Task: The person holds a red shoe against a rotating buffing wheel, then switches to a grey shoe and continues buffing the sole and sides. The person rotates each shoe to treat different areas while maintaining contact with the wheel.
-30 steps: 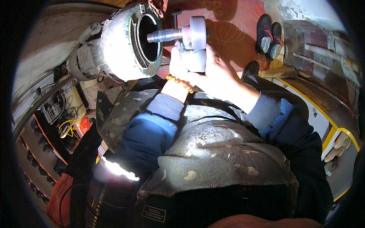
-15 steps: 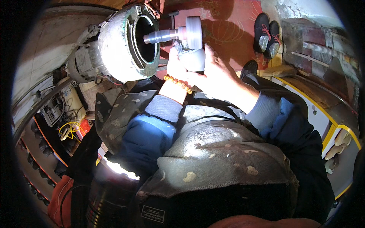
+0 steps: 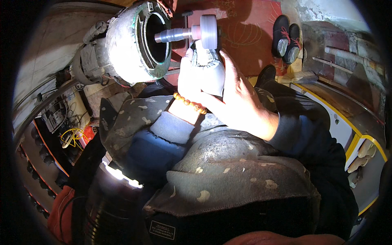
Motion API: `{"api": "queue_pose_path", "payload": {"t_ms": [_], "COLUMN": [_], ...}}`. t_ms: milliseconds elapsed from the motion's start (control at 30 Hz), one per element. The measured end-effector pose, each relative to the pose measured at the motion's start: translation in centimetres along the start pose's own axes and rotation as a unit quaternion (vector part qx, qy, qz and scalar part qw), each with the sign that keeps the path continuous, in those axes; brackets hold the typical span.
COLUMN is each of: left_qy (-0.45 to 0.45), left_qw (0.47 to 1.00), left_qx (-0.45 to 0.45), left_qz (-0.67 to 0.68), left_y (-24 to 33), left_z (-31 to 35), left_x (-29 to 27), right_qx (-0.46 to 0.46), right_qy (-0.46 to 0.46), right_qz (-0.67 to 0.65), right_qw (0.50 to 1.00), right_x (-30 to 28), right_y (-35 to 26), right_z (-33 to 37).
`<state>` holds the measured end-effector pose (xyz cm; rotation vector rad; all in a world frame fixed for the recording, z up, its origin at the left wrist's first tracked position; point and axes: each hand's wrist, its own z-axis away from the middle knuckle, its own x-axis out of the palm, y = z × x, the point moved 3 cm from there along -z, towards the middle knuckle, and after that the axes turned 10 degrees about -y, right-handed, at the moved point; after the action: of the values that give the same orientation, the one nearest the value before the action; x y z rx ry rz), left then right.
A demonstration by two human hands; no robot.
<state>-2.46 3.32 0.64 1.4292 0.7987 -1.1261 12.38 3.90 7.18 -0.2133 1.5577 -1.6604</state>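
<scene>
Between my two hands is a whitish, rounded piece that looks like a shoe (image 3: 213, 77), its dark, rough-edged end facing up at a grinding wheel (image 3: 209, 32). That end is at the wheel's lower rim; I cannot tell whether they touch. My left hand (image 3: 188, 77), with a beaded bracelet at the wrist, is closed on the piece's left side. My right hand (image 3: 241, 100) grips its right side, thumb and fingers partly hidden. The wheel looks smeared, as if spinning, on a metal shaft (image 3: 173, 35) coming from a round, worn machine housing (image 3: 128, 45).
A pair of dark shoes with red laces (image 3: 286, 38) stands at the far right, near a ribbed hose (image 3: 347, 55). A spotted dark apron (image 3: 228, 163) covers my lap. Yellow-edged shelving (image 3: 347, 118) is on the right. At left, a yellow cable (image 3: 73, 136) lies near racks.
Both hands have drawn the piece down from the wheel toward me and tilted it, so its dark-edged end now shows. Both hands keep their grip.
</scene>
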Motion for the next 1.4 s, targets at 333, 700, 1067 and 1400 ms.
{"api": "queue_pose_path", "payload": {"t_ms": [333,700,1067,1400], "left_qy": [0.066,0.041,0.000,-0.041], "left_qw": [-0.036,-0.234,-0.345,-0.427], "left_qx": [0.028,0.111,0.227,0.366], "left_qz": [-0.997,-0.965,-0.911,-0.826], "left_y": [0.1,-1.8,-3.2,-1.7], "left_z": [-0.5,-1.2,-3.4,-2.2], "left_x": [2.5,3.7,5.3,8.0], "right_qx": [-0.011,-0.004,0.066,0.191], "right_qy": [0.038,0.032,-0.030,-0.009], "right_qz": [0.015,0.024,-0.060,0.007], "right_qw": [0.999,0.999,0.996,0.981], "right_x": [0.1,0.5,0.4,-0.7], "right_y": [0.0,0.5,3.2,4.6], "right_z": [0.3,-0.4,-3.6,-1.6]}}
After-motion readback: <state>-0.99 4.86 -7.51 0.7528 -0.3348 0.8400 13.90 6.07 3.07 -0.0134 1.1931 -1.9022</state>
